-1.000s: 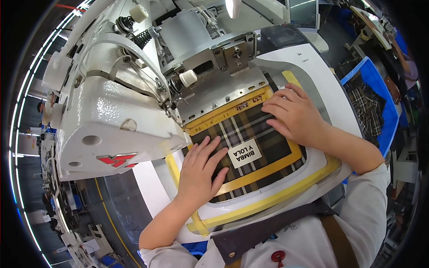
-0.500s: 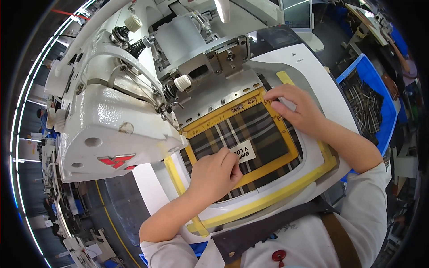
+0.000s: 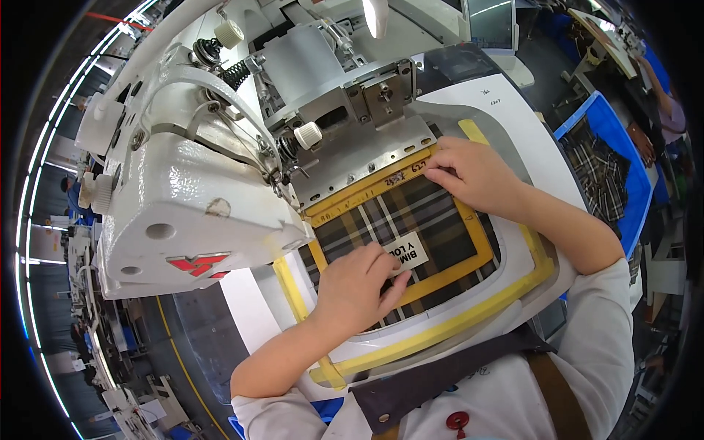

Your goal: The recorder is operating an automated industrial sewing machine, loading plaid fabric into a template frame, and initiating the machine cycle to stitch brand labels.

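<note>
A white sewing machine head (image 3: 176, 198) stands at the left, beside a metal clamp plate (image 3: 367, 161). Beneath that plate lies a yellow template frame (image 3: 480, 246) over dark plaid fabric (image 3: 447, 242) with a white printed label (image 3: 407, 249). My left hand (image 3: 356, 286) is curled at the label's left end, thumb near the index finger; what its fingertips hold is hidden. My right hand (image 3: 477, 176) has curled fingers gripping the frame's upper right corner.
A grey board (image 3: 521, 125) edged with yellow tape surrounds the frame. At the right, a blue crate (image 3: 638, 213) holds plaid pieces. Another person's arm (image 3: 660, 95) shows at the upper right, and machinery (image 3: 95, 323) lines the aisle at the left.
My left hand has curled from spread fingers and moved right onto the label's end. My right hand first rose, then moved slightly left and down at the frame's corner, fingers now more bent.
</note>
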Available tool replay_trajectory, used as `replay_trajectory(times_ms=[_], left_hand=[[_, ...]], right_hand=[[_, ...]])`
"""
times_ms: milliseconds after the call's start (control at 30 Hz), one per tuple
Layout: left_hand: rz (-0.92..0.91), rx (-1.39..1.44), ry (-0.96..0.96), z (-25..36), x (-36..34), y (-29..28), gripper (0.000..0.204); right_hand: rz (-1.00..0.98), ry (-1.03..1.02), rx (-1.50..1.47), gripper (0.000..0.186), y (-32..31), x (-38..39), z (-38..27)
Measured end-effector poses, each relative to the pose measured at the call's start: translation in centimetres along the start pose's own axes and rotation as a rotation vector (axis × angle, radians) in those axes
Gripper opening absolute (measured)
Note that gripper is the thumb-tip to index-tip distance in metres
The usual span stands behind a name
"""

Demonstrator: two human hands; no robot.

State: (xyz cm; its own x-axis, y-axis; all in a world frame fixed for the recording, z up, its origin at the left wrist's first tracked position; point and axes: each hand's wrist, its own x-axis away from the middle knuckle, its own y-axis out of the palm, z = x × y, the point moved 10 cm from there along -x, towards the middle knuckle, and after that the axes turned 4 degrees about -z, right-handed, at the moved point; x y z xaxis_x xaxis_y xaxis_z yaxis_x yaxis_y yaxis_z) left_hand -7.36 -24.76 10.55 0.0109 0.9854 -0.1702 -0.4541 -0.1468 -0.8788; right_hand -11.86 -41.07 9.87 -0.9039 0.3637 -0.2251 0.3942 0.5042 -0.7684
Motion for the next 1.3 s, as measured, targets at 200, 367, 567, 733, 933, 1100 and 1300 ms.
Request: replay_trajectory(times_ms=[200, 367, 567, 733, 933, 1100, 1300], left_hand=[[0.037, -0.035, 0.047, -0.7, -3.0, 0.1, 0.037], [-0.032, -0.133, 0.119, -0.9, -4.1, 2.3, 0.050], [-0.006, -0.167, 0.097, -0.6, -4.2, 2.4, 0.052], [-0.009, -0.210, 0.089, -0.6, -4.1, 2.5, 0.051], [-0.079, -0.154, 0.048, -0.6, -2.3, 2.2, 0.054], [-0.115, -0.196, -0.008, -0.7, -1.1, 2.2, 0.056], [-0.060, -0.164, 0.013, -1.2, -0.6, 2.0, 0.054]], right_hand=[[-0.100, 0.219, 0.030, 0.017, 0.6, -0.2, 2.1], [-0.017, 0.214, -0.150, 0.011, 0.4, -0.2, 2.6], [0.013, -0.179, 0.200, 0.023, 0.1, 4.3, -2.4], [-0.020, -0.252, 0.502, 0.033, 1.2, 4.7, -4.3], [-0.024, -0.278, 0.543, 0.032, 1.1, 5.2, -3.9], [0.006, -0.333, 0.590, 0.027, 1.0, 4.8, -4.8], [0.009, -0.312, 0.540, 0.028, 1.3, 4.5, -4.4]])
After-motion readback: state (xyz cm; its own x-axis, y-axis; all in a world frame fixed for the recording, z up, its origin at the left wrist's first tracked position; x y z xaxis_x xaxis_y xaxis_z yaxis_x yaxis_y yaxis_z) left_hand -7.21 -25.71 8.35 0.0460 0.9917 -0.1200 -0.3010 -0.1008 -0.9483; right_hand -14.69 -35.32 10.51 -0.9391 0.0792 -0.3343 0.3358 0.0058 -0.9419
